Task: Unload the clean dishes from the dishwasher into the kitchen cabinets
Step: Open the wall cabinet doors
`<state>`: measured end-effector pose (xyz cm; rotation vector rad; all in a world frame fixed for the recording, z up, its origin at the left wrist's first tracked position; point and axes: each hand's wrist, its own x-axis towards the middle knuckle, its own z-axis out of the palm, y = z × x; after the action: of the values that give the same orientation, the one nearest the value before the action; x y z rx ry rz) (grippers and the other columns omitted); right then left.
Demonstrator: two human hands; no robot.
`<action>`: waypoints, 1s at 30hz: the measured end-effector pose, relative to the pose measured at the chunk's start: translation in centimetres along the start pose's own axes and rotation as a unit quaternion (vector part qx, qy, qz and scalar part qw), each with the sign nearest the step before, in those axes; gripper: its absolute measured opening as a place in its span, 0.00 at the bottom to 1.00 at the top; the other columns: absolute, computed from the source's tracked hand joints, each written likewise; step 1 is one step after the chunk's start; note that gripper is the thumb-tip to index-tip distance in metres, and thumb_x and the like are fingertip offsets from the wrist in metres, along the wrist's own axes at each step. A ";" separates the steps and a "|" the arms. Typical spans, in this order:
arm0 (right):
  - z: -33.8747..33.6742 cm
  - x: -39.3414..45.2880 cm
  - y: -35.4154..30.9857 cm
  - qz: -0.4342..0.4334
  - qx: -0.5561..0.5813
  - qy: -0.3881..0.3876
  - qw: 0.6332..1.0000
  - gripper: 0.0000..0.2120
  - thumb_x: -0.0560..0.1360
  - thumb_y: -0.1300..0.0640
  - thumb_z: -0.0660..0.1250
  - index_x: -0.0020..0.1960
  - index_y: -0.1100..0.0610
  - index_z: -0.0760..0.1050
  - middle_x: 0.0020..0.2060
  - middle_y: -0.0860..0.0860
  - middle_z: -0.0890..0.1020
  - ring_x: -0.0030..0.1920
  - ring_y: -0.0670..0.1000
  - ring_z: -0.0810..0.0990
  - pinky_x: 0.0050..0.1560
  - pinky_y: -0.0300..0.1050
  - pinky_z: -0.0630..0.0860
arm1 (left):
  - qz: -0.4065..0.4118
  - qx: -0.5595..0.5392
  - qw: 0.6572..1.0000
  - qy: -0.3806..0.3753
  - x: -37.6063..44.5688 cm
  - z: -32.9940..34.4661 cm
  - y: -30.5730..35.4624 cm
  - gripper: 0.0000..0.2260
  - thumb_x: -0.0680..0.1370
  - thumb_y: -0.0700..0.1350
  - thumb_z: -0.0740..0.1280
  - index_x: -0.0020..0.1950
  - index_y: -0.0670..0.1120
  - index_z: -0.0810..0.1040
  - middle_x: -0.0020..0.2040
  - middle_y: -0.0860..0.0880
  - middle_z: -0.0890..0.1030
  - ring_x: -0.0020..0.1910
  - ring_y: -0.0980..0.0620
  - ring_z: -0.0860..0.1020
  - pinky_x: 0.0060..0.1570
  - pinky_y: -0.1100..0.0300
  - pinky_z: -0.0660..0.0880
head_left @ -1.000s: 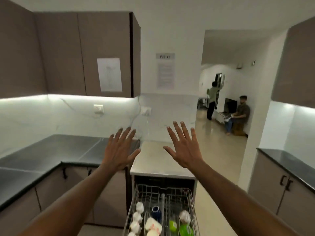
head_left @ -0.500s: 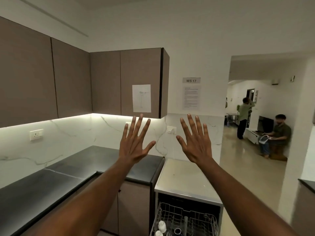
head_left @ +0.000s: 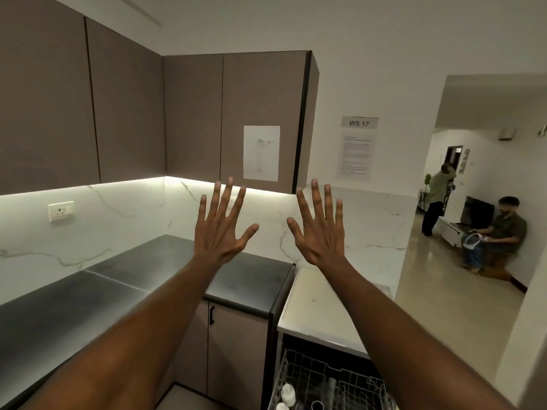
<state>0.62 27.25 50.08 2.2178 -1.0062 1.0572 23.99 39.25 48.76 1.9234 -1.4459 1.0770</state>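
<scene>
Left hand (head_left: 220, 232), right hand (head_left: 321, 233): fingers spread, holding nothing, raised apart before closed cabinets (head_left: 263, 113). Dishwasher rack (head_left: 328, 383): pulled out, white cups inside.

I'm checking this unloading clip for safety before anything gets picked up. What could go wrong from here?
1. The dishwasher rack is pulled out low beside the person, who looks up at the wall cabinets; a shin could catch it.
2. Both the left hand and the right hand are raised, spread and empty; the cabinet doors are shut, so a door swung open might come close to the head.
</scene>
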 end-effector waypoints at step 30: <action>39.6 27.0 -8.6 -0.050 0.020 -0.001 0.999 0.38 0.82 0.29 0.50 0.85 0.47 0.47 0.85 0.52 0.44 0.84 0.58 0.42 0.80 0.69 0.48 | 0.038 0.024 0.999 -0.008 21.6 35.2 -21.9 0.40 0.78 0.74 0.53 0.84 0.54 0.55 0.85 0.46 0.49 0.84 0.41 0.48 0.77 0.30 0.49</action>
<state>36.78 -5.27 47.76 2.2771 -0.8736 1.0393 57.79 6.87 48.25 1.9270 -1.5268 1.1434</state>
